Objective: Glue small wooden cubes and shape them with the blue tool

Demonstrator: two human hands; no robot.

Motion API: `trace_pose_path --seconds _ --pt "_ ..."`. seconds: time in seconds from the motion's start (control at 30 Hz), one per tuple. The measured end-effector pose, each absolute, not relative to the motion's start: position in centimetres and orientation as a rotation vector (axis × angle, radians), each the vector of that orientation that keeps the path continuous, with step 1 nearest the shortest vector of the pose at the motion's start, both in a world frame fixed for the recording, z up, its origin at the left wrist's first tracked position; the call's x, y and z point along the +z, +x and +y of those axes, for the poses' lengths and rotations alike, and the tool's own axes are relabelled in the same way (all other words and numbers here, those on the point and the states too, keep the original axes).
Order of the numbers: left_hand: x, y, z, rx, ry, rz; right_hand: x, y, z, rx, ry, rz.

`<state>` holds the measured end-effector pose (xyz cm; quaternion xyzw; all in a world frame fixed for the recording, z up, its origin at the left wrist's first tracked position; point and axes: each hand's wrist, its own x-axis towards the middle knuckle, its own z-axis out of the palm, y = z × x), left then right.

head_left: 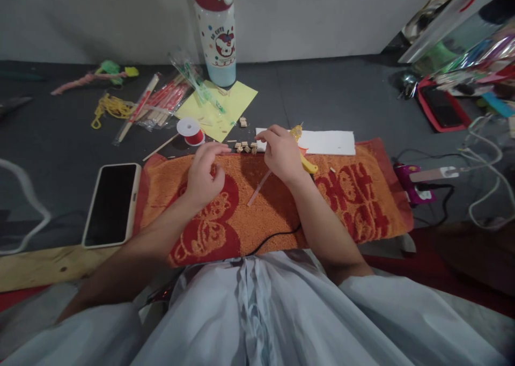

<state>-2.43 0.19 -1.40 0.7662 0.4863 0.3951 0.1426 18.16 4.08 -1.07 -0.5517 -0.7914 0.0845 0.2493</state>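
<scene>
Both my hands rest on an orange towel (362,205) with red print. My left hand (204,174) lies near the towel's far edge with fingers curled, its fingertips close to several small wooden blocks (245,147); what it pinches, if anything, is hidden. My right hand (281,154) is closed round a yellow-handled tool (309,165), and a thin pale stick (259,188) slants out below the palm. Its fingertips reach the left end of a white foam strip (328,141).
A phone (110,204) lies face up left of the towel. Behind are a red thread spool (192,130), yellow paper (219,108), packs of sticks (161,104) and a tall bottle (216,30). A glue gun (418,183) with cables lies at right, a red-cased phone (442,108) beyond.
</scene>
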Motion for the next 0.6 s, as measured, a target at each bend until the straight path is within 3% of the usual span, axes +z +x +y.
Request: trace_pose_path --seconds 0.6 --pt "-1.33 -2.33 0.09 1.129 2.218 1.387 -0.35 17.83 3.75 0.323 -1.591 -2.198"
